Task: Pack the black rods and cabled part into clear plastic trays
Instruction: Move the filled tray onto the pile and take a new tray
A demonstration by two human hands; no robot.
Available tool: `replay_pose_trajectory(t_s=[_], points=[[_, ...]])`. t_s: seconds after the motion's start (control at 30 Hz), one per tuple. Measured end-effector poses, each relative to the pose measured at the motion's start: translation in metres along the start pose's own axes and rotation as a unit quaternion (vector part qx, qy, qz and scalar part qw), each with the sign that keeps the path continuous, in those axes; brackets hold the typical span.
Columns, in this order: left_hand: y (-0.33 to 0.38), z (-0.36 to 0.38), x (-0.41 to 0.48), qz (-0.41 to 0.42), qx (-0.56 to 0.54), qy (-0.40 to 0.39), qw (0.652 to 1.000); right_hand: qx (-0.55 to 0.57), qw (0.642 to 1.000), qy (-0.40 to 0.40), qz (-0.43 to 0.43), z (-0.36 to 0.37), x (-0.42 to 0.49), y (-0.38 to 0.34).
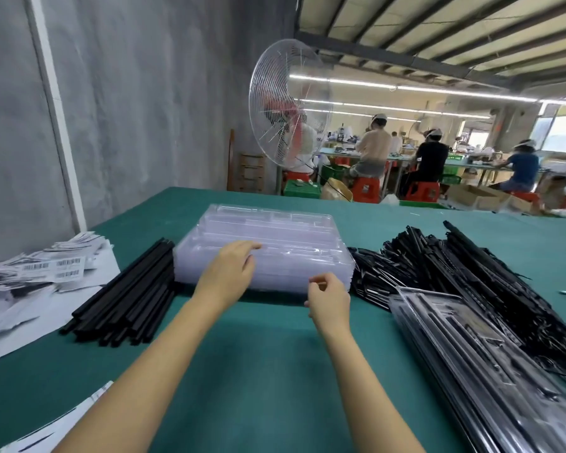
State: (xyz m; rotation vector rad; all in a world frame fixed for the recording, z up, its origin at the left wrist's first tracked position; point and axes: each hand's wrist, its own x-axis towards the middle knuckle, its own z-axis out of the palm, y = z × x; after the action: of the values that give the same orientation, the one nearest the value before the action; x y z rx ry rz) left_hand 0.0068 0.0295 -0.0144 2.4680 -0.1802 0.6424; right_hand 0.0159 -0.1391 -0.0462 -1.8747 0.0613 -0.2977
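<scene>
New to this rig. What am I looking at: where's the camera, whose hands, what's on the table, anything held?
No robot: one picture, from a camera on a person's head, looking down at their bare hands. The left hand rests open on a stack of clear trays on the green table. The right hand curls at the stack's near edge; whether it pinches a tray is unclear. Left of the stack lie black rods, right of it a pile of cabled parts, with filled trays nearer. Far left sit barcode labels.
</scene>
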Motion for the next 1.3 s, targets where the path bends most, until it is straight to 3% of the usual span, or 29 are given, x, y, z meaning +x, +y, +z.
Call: replay_pose_trajectory(t_s=[0.1, 0.17, 0.33, 0.43, 0.5, 0.63, 0.7, 0.83, 1.0, 1.1, 1.17, 1.23, 1.3], points=[[-0.054, -0.004, 0.018, -0.029, 0.175, -0.066, 0.982, -0.131, 0.989, 0.039, -0.066, -0.019, 0.02, 0.01], [-0.071, -0.001, 0.023, -0.027, 0.214, -0.086, 0.973, -0.198, 0.975, 0.032, -0.098, -0.026, 0.032, 0.018], [-0.085, -0.012, 0.05, -0.027, 0.129, -0.011, 0.991, -0.243, 0.957, 0.026, -0.157, -0.029, 0.072, 0.022], [-0.08, -0.021, 0.069, -0.076, 0.126, -0.052, 0.988, -0.359, 0.911, 0.083, -0.185, -0.033, 0.092, 0.011], [-0.081, -0.026, 0.077, -0.092, 0.125, -0.092, 0.984, -0.419, 0.887, 0.078, -0.178, -0.036, 0.102, 0.003], [-0.082, -0.03, 0.085, -0.106, 0.111, -0.147, 0.977, -0.409, 0.897, -0.004, -0.17, -0.039, 0.117, -0.006], [-0.079, -0.028, 0.089, -0.102, 0.132, -0.151, 0.974, -0.433, 0.881, -0.013, -0.192, -0.038, 0.121, -0.007], [-0.074, -0.018, 0.091, -0.087, 0.209, -0.103, 0.968, -0.454, 0.849, 0.033, -0.268, -0.033, 0.121, -0.01], [-0.066, -0.019, 0.091, -0.08, 0.128, -0.003, 0.989, -0.455, 0.831, 0.074, -0.313, -0.032, 0.123, -0.02], [-0.063, -0.025, 0.096, -0.011, 0.139, 0.032, 0.99, -0.416, 0.863, 0.005, -0.287, -0.034, 0.13, -0.029], [-0.069, -0.03, 0.095, 0.017, 0.186, -0.044, 0.981, -0.382, 0.893, -0.077, -0.227, -0.039, 0.134, -0.033], [-0.078, -0.028, 0.092, 0.018, 0.238, -0.108, 0.965, -0.413, 0.88, -0.152, -0.18, -0.044, 0.134, -0.034], [-0.083, -0.021, 0.093, 0.014, 0.249, -0.105, 0.963, -0.425, 0.874, -0.162, -0.17, -0.044, 0.133, -0.029]])
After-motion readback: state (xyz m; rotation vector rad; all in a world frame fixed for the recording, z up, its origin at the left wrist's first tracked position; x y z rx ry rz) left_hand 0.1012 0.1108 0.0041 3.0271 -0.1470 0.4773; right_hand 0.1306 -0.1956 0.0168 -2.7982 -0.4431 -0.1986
